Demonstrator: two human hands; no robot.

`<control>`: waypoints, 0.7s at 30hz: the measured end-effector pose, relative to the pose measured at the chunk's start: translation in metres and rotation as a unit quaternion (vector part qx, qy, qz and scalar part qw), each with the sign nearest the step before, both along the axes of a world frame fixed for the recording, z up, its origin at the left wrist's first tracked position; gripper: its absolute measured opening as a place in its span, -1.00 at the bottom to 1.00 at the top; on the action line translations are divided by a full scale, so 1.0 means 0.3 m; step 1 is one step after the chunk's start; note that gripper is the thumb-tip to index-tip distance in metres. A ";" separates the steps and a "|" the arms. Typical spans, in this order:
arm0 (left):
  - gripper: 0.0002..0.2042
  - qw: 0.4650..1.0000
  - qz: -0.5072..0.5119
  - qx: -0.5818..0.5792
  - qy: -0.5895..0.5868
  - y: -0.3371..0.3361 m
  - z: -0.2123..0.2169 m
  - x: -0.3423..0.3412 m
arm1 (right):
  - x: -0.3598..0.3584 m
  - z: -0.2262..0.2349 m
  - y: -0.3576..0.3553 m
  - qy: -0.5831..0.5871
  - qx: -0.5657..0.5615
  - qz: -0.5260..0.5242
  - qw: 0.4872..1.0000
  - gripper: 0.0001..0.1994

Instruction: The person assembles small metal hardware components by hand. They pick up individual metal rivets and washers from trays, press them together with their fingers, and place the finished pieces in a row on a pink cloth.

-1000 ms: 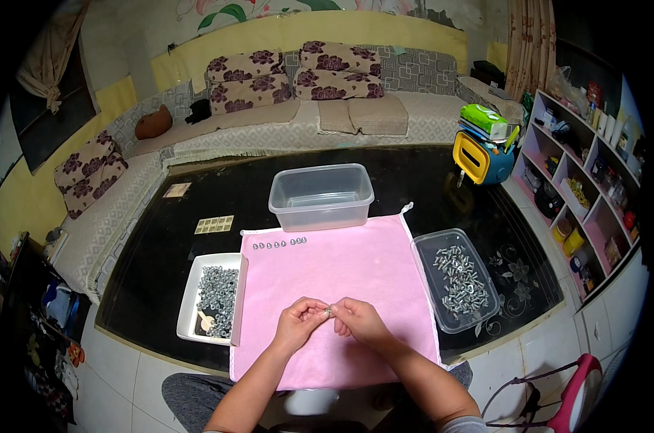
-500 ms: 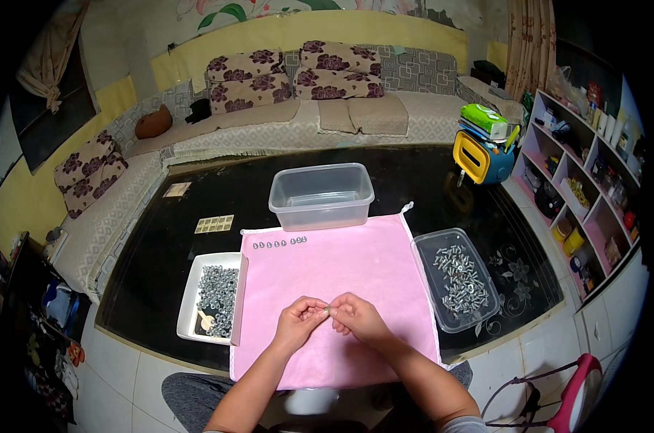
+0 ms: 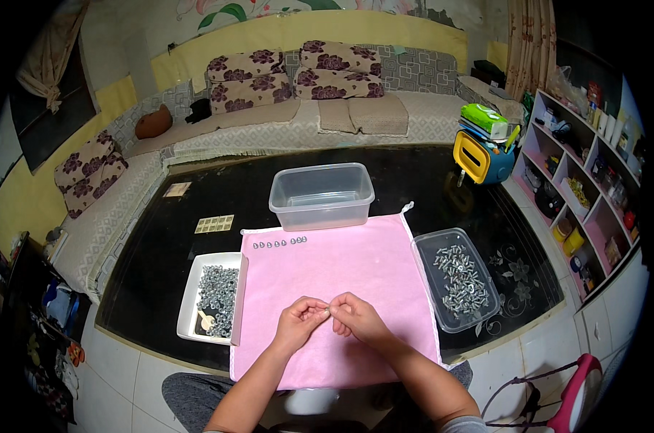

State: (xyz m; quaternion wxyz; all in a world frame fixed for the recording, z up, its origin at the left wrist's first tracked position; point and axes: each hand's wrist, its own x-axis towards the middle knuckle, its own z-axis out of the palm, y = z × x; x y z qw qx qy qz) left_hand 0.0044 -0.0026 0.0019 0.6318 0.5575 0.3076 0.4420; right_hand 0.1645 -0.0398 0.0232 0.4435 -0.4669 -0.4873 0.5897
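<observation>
Left hand (image 3: 300,322): fingers curled, fingertips pinched on a small metal part (image 3: 330,311), too small to identify further. Located above the near middle of the pink cloth (image 3: 341,267).

Right hand (image 3: 358,318): fingers likewise curled, fingertips meeting those of the left hand at the same small metal part. Both forearms enter from the lower edge.

Pink cloth: spread flat on the black glossy tabletop (image 3: 161,267), directly before the person, its near edge hanging over the tabletop's front.

Row of small assembled pieces (image 3: 280,243): laid in a line along the far left edge of the pink cloth, well apart from the hands.

White tray (image 3: 191,296): rectangular, just beside the cloth's left edge, holding a heap of small grey metal nuts or washers (image 3: 217,289); a small pale scoop-like item lies among them, kind not clear.

Clear tub, right (image 3: 426,278): rectangular, just beside the cloth's right edge, holding a pile of silver screws or bolts (image 3: 460,280).

Clear box, far (image 3: 322,195): deep, rectangular, lidless, at the cloth's far edge.

Card sheet (image 3: 214,224): small, pale, sectioned, lying on the tabletop to the far left.

Surroundings: cushioned bench seating (image 3: 356,119) with floral pillows behind the tabletop; pink-and-white shelf unit (image 3: 594,195) on the right.
</observation>
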 end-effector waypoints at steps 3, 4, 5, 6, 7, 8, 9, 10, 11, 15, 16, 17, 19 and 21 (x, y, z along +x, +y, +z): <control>-0.88 1.000 -0.004 0.001 0.007 -0.001 0.000 0.006 | 0.011 -0.025 0.007 -0.009 0.003 0.022 1.000 -0.73; -0.88 1.000 -0.004 0.003 0.007 -0.004 0.006 0.010 | 0.012 -0.030 0.009 -0.011 0.001 0.023 1.000 -0.73; -0.89 1.000 -0.003 0.005 0.008 -0.006 0.009 0.012 | 0.014 -0.033 0.010 -0.013 -0.002 0.025 1.000 -0.73; -0.89 0.999 0.003 0.009 0.031 -0.006 0.008 0.011 | 0.015 -0.035 0.011 -0.011 -0.002 0.025 1.000 -0.73; -0.89 0.998 0.008 0.013 0.054 -0.006 0.005 0.009 | 0.016 -0.037 0.010 -0.009 -0.001 0.024 1.000 -0.73; -0.90 0.997 0.014 0.017 0.077 -0.006 0.004 0.008 | 0.016 -0.038 0.010 -0.006 -0.001 0.024 1.000 -0.72; -0.90 0.997 0.014 0.024 0.076 -0.006 0.004 0.008 | 0.016 -0.038 0.009 -0.003 0.001 0.021 1.000 -0.72; -0.90 0.997 0.015 0.031 0.074 -0.006 0.003 0.008 | 0.016 -0.039 0.009 0.000 0.004 0.018 1.000 -0.72; -0.90 0.997 0.015 0.038 0.072 -0.007 0.003 0.008 | 0.015 -0.039 0.008 0.003 0.006 0.015 1.000 -0.71; -0.89 0.999 0.012 0.029 0.038 -0.006 0.001 0.006 | 0.000 -0.014 0.000 -0.007 0.008 -0.001 1.000 -0.70; -0.89 1.000 0.003 0.016 0.024 -0.010 0.010 0.011 | 0.010 -0.029 0.005 -0.012 0.005 0.012 1.000 -0.69; -0.89 1.000 -0.006 0.003 0.011 -0.012 0.015 0.015 | 0.017 -0.037 0.006 -0.016 0.002 0.026 1.000 -0.68; -0.89 0.999 0.001 0.027 0.031 -0.009 0.010 0.008 | 0.004 -0.026 0.003 -0.030 0.004 -0.005 1.000 -0.67; -0.89 0.998 0.007 0.038 0.039 -0.006 0.005 0.003 | -0.007 -0.010 -0.003 -0.036 0.010 -0.023 0.999 -0.68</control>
